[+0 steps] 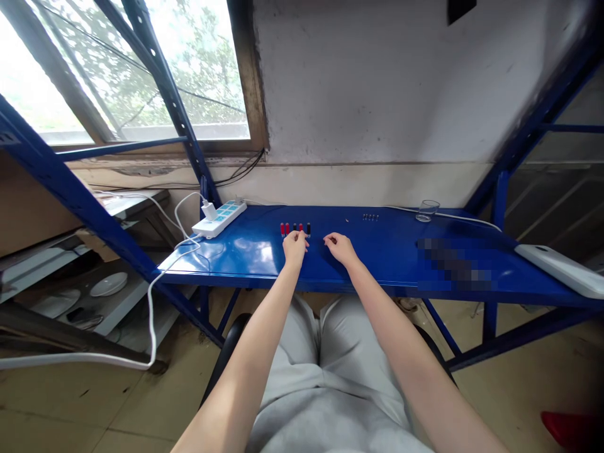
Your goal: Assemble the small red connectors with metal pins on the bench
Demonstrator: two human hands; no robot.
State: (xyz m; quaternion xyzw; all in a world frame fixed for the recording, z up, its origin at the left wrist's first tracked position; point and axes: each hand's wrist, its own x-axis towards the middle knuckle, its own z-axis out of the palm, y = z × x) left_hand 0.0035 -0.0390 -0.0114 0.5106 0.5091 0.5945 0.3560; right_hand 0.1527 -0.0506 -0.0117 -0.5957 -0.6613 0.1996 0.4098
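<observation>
Several small red and black cylindrical pieces stand in a short row on the blue table (255,267). A red piece (282,229) is at the row's left end and a black piece (308,228) at its right end. My left hand (295,245) is just in front of the row, its fingers bent together; whatever they pinch is too small to make out. To the right, my right hand (338,246) hovers over the table with curled fingers, and I cannot make out anything in it. Farther back lie several tiny metallic pieces (370,217).
A white power strip (219,219) with a plugged-in cable sits at the table's left end. At the back right stands a clear glass (427,211). A white device (561,269) lies at the right edge. Blue frame posts rise on both sides.
</observation>
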